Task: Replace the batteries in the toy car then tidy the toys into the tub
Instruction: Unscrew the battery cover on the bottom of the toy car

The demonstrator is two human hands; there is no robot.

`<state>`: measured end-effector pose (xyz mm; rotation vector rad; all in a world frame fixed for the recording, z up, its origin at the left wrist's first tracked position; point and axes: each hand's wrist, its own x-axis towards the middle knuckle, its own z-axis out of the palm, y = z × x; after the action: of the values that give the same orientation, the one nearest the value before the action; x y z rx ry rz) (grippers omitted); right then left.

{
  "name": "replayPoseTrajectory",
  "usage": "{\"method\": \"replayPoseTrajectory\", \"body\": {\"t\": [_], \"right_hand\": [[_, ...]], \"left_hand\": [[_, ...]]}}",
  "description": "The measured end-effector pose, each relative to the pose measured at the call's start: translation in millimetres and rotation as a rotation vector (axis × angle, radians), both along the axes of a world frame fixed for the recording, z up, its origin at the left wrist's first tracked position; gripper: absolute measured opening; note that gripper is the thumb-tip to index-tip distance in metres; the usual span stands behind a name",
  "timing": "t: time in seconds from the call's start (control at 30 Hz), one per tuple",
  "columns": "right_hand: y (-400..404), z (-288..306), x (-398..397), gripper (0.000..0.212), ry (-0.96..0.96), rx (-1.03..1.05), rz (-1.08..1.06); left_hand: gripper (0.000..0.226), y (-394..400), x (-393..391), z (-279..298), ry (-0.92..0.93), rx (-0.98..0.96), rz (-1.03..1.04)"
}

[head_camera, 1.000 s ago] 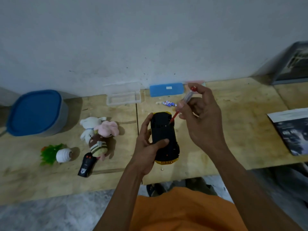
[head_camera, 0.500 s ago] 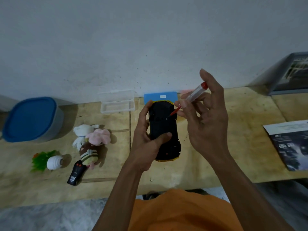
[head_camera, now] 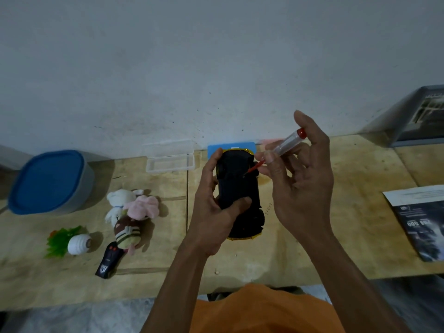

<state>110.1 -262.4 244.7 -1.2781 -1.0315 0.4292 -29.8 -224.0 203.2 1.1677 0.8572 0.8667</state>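
The toy car (head_camera: pixel 236 179) is upside down, its black underside facing me and a yellow edge showing at both ends. My left hand (head_camera: pixel 213 210) grips it from the left, thumb across the underside, holding it above the wooden table (head_camera: pixel 336 248). My right hand (head_camera: pixel 298 188) pinches a small screwdriver (head_camera: pixel 286 146) with a clear handle and red cap; its red shaft points down-left and the tip touches the car's underside. The grey tub with a blue lid (head_camera: pixel 48 181) stands at the far left of the table.
Plush toys (head_camera: pixel 132 212), a black remote (head_camera: pixel 108 260) and a green-and-white toy (head_camera: pixel 69 243) lie left of the car. A clear open case (head_camera: pixel 169 159) and a blue case (head_camera: pixel 213 149) sit by the wall. A leaflet (head_camera: pixel 422 222) lies at the right.
The car was lifted off the table and raised toward the wall. The screwdriver followed, its tip staying on the underside. The view shifted slightly.
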Motion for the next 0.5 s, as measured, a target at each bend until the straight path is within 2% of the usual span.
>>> {"method": "replayPoseTrajectory", "body": {"t": [0.5], "right_hand": [[7.8, 3.4, -4.9, 0.055, 0.017, 0.022, -0.018]], "left_hand": [[0.1, 9.6, -4.3, 6.7, 0.007, 0.0, 0.014]]}}
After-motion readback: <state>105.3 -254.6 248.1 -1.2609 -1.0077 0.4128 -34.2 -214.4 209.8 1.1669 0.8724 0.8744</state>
